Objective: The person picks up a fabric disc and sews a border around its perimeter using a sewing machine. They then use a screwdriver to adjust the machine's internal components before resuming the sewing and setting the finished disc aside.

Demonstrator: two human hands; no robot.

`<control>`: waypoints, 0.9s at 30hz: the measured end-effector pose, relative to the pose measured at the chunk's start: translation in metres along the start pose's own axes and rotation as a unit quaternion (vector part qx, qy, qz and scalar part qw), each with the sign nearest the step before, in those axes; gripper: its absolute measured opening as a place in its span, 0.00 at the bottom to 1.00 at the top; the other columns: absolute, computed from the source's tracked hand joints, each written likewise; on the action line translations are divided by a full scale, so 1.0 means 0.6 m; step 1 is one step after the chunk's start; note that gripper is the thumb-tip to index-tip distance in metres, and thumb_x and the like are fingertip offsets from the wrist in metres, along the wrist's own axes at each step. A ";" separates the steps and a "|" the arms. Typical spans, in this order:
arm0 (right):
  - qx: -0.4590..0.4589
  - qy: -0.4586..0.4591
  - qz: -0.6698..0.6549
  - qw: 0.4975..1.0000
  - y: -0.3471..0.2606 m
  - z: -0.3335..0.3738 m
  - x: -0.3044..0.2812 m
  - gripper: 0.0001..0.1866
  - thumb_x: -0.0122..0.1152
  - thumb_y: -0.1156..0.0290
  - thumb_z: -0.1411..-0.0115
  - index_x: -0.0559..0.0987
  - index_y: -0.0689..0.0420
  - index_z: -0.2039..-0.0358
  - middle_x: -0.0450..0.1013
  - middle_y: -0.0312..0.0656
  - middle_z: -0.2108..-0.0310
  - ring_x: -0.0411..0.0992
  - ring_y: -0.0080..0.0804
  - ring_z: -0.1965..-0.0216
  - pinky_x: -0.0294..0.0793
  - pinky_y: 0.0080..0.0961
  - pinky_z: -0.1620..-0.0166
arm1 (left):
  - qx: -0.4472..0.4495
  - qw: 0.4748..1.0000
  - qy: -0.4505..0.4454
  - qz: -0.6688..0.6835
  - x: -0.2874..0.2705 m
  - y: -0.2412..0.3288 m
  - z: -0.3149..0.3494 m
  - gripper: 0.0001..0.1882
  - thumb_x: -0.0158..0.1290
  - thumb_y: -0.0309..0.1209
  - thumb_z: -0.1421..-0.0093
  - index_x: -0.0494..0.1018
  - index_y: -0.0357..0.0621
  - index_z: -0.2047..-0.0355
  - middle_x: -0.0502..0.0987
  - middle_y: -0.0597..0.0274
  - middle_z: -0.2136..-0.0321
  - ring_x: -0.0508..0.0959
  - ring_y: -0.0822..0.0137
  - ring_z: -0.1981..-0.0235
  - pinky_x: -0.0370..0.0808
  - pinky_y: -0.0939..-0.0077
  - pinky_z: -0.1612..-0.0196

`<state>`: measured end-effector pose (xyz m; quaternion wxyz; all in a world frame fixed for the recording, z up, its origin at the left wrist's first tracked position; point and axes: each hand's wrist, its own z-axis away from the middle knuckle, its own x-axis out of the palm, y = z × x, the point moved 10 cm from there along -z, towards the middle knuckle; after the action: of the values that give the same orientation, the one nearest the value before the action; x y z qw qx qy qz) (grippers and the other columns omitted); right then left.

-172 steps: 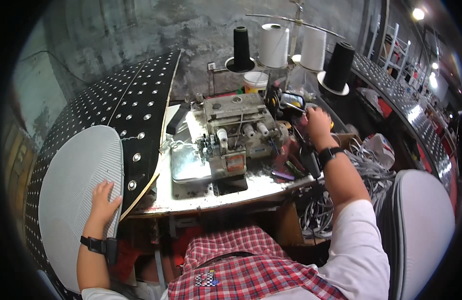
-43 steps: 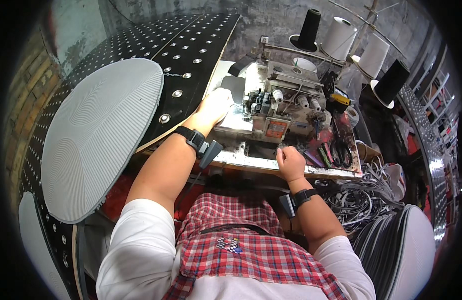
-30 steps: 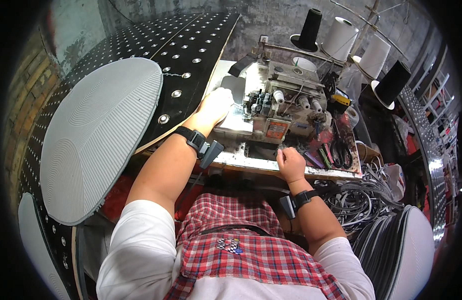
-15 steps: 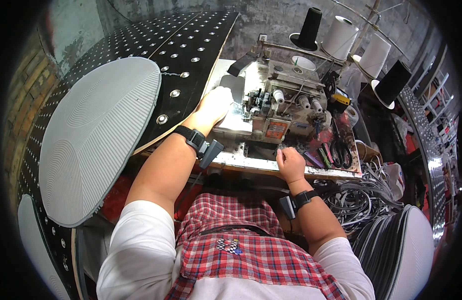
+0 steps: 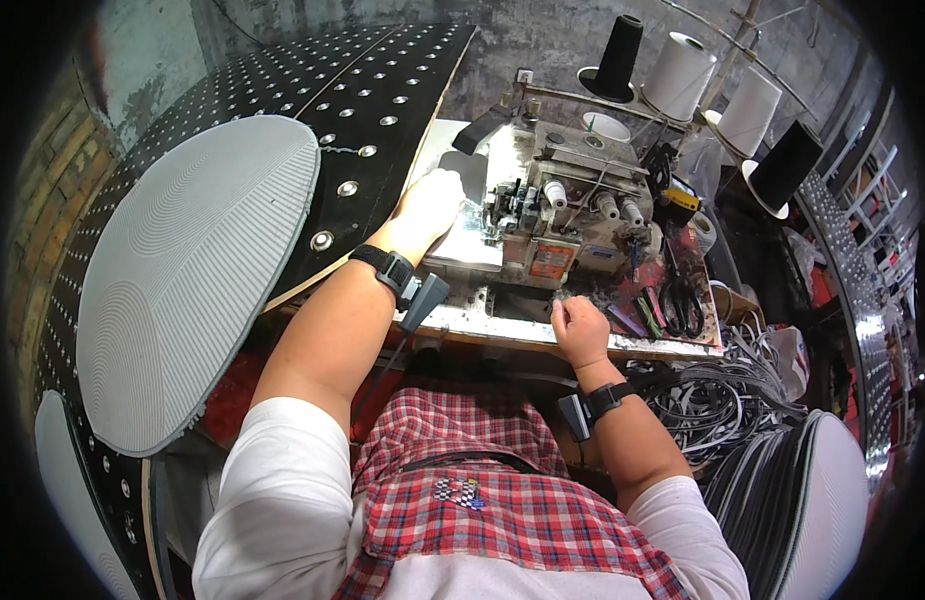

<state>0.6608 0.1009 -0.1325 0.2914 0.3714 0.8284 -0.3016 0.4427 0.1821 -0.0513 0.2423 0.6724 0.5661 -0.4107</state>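
Observation:
An overlock sewing machine [image 5: 583, 190] stands on the worktable in front of me. My left hand [image 5: 430, 212] rests on its bright metal plate [image 5: 468, 248], left of the needle area, with the fingers curled in. Whatever they pinch is lost in the glare. Just beyond the knuckles lies a grey flat piece [image 5: 465, 172], and a dark grey strip [image 5: 483, 130] angles above it. At the table's front edge, below the machine, my right hand [image 5: 583, 330] is closed with its thumb up against the fingers; I cannot make out anything in it.
A grey ribbed oval mat [image 5: 198, 280] leans on the studded black board [image 5: 348, 130] at left. Black and white thread cones [image 5: 680, 75] stand behind the machine. Scissors [image 5: 681, 308] lie right of my right hand, above tangled strips [image 5: 718, 400] and a stack of mats [image 5: 783, 500].
The view has shifted very slightly. Both hands keep nearly the same places and closed shapes.

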 end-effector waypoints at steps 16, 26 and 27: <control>-0.007 0.006 -0.010 1.000 -0.004 0.001 0.000 0.12 0.53 0.66 0.50 0.67 0.56 0.86 0.63 0.41 0.84 0.65 0.40 0.82 0.65 0.31 0.79 | -0.027 0.999 0.017 0.039 0.042 -0.039 -0.026 0.08 0.46 0.29 0.51 0.73 0.40 0.80 0.74 0.53 0.77 0.75 0.58 0.71 0.71 0.69 0.65; -0.015 0.005 -0.018 1.000 -0.011 -0.001 -0.004 0.11 0.53 0.67 0.50 0.68 0.56 0.84 0.63 0.42 0.84 0.65 0.41 0.81 0.65 0.32 0.79 | -0.139 0.983 -0.042 0.114 0.018 -0.061 -0.014 0.08 0.47 0.31 0.51 0.73 0.43 0.74 0.74 0.53 0.71 0.73 0.57 0.66 0.70 0.67 0.63; -0.015 0.005 -0.027 1.000 -0.011 -0.002 -0.006 0.11 0.53 0.67 0.50 0.68 0.56 0.84 0.63 0.42 0.84 0.65 0.41 0.81 0.64 0.32 0.79 | -0.144 0.982 -0.042 0.111 0.009 -0.065 -0.002 0.08 0.47 0.31 0.51 0.73 0.43 0.74 0.74 0.53 0.71 0.73 0.57 0.66 0.70 0.67 0.63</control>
<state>0.6572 0.0962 -0.1274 0.2843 0.3463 0.8440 -0.2948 0.4056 0.1953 -0.0495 0.4042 0.6713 0.5307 -0.3230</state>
